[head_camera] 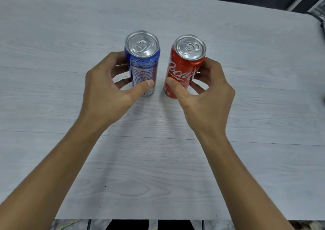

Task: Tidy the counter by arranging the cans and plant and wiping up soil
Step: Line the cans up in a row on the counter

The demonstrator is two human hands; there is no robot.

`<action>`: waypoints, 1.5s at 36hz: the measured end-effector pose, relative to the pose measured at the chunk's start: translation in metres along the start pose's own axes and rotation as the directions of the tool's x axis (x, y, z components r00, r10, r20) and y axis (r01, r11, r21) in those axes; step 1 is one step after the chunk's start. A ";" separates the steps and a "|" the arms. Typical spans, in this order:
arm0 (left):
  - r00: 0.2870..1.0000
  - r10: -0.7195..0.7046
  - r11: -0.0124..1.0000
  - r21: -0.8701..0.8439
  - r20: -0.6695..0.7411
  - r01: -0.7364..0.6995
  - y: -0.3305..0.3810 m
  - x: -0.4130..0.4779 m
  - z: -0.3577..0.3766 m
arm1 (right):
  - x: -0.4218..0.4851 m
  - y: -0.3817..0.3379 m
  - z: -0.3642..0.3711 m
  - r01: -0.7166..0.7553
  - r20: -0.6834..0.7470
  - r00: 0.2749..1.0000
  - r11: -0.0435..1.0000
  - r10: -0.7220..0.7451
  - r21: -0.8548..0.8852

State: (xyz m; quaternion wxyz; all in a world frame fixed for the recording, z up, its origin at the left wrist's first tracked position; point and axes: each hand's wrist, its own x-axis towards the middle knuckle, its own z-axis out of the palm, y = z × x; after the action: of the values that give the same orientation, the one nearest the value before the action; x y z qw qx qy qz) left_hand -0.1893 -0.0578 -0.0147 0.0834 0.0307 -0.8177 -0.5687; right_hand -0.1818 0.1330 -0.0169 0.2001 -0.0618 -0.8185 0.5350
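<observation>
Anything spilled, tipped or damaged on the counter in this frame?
Nothing stands out. The blue can and red can stand upright and sealed, apart from each other, held by the left hand and right hand. A few tiny dark specks dot the counter; no plant shows.

A blue can (142,62) and a red can (184,66) stand upright, unopened, near each other.

Both forearms run off the bottom edge. The left hand's (105,87) fingertips vanish behind the blue can (143,66), whose small print is unreadable.
</observation>
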 end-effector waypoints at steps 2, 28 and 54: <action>1.000 0.000 1.000 -0.009 0.001 0.000 -0.002 0.000 -0.001 | -0.001 0.000 0.001 0.002 -0.002 1.000 1.000 -0.002 0.001; 0.999 -0.040 0.999 0.028 -0.013 0.040 -0.018 -0.016 -0.009 | -0.017 0.011 -0.008 -0.132 0.062 0.988 0.979 0.143 -0.155; 0.923 0.048 0.852 0.467 0.381 -0.237 0.018 -0.125 0.025 | -0.092 0.013 -0.120 0.183 0.510 0.854 0.857 0.105 -0.482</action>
State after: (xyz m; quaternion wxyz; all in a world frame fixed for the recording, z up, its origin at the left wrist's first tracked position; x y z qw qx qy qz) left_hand -0.0696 -0.0099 -0.0188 -0.0342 -0.1136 -0.9390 -0.3229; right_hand -0.0524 0.2118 -0.0103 -0.0407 0.0509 -0.9551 0.2889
